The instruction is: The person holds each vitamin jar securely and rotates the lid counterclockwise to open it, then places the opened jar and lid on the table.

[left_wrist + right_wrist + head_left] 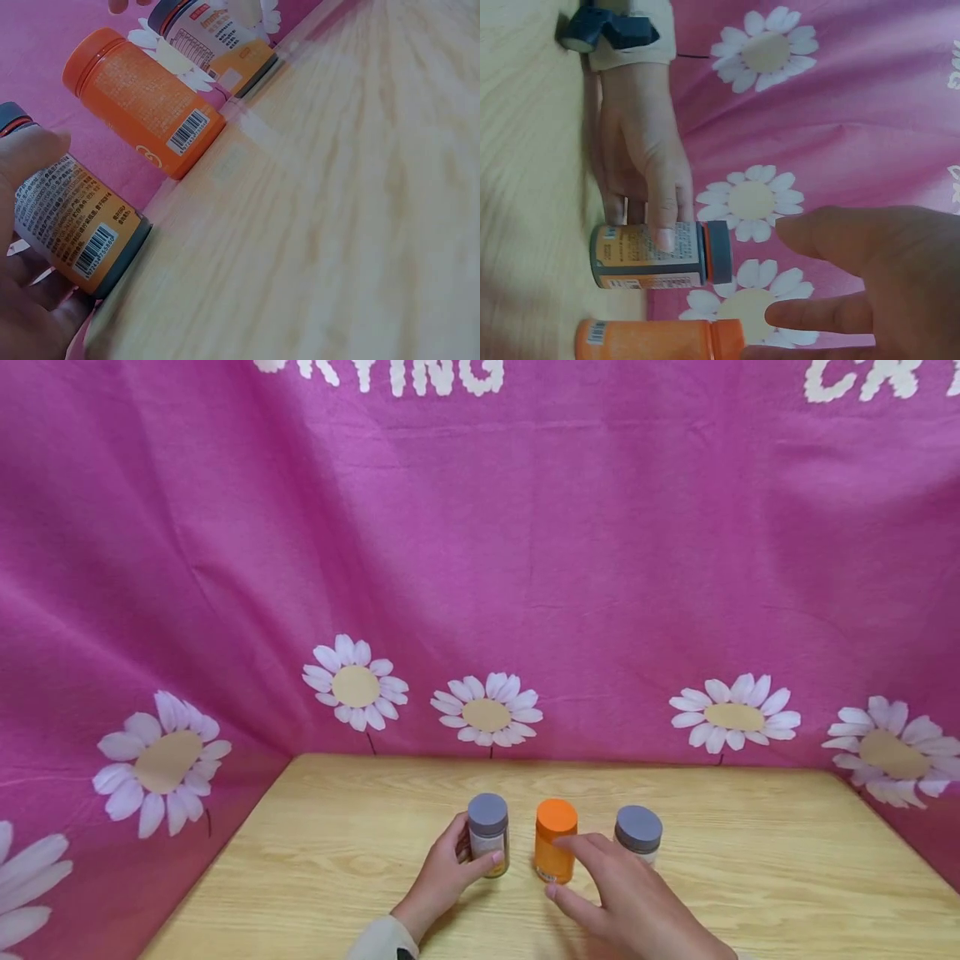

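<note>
two hands: left [444,868] grips grey-lidded jar [489,832], right [633,893] seems spread near orange jar [551,853]

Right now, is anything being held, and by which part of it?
The left hand holds the leftmost gray-capped bottle by its labelled body, below the cap; the right hand holds nothing.

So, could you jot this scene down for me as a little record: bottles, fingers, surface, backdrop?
Left of row: cylindrical grey-lidded bottle, upright
Middle of row: cylindrical orange bottle with orange lid, upright
Right of row: second cylindrical grey-lidded bottle, upright, partly hidden in the head view
Left fingers: curled around the leftmost bottle
Right fingers: spread, holding nothing
Surface: pale wood-grain table
Backdrop: daisy-printed magenta cloth
</note>
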{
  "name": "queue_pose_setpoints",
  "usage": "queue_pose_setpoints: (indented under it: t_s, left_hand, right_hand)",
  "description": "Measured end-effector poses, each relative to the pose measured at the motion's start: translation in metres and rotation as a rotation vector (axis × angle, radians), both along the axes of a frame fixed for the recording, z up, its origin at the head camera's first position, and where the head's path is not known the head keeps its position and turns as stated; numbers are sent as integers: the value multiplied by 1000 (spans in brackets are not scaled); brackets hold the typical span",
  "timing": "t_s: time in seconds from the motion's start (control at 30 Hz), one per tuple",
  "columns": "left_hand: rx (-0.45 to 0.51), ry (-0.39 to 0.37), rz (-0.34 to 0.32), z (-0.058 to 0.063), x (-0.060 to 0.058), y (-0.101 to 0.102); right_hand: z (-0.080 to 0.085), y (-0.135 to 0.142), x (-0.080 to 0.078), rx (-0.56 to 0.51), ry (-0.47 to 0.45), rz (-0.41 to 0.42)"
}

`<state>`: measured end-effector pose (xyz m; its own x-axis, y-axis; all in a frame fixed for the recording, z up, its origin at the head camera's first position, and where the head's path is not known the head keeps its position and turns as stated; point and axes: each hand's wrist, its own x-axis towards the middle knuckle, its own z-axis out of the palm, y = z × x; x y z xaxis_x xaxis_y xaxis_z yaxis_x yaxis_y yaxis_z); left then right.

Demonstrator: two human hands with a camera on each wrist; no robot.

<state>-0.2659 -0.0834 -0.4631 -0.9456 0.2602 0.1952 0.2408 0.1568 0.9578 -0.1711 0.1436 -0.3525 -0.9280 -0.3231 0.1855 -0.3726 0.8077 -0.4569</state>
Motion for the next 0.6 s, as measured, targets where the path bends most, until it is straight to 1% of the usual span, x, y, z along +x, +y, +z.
queue_pose_setpoints:
  t_s: [0.13,0.23,0.33,0.5,0.57,0.6]
  left_hand:
    - [-15,3,-6,13,9,1]
    - [-44,6,-16,22,17,0]
    - [-52,1,-34,24,21,-1]
    - [-51,11,-68,1,13,0]
    - [-58,21,-81,-8,11,0]
    - [-57,18,-91,-9,13,0]
  right_hand:
    - [-2,0,-1,-7,-31,20]
    - [-3,-1,-1,-4,-24,31]
    - [-4,-1,0,-6,-30,32]
    - [-8,-3,0,-9,5,53]
    - [-10,-4,1,-6,28,64]
    - [-10,-4,0,-9,27,68]
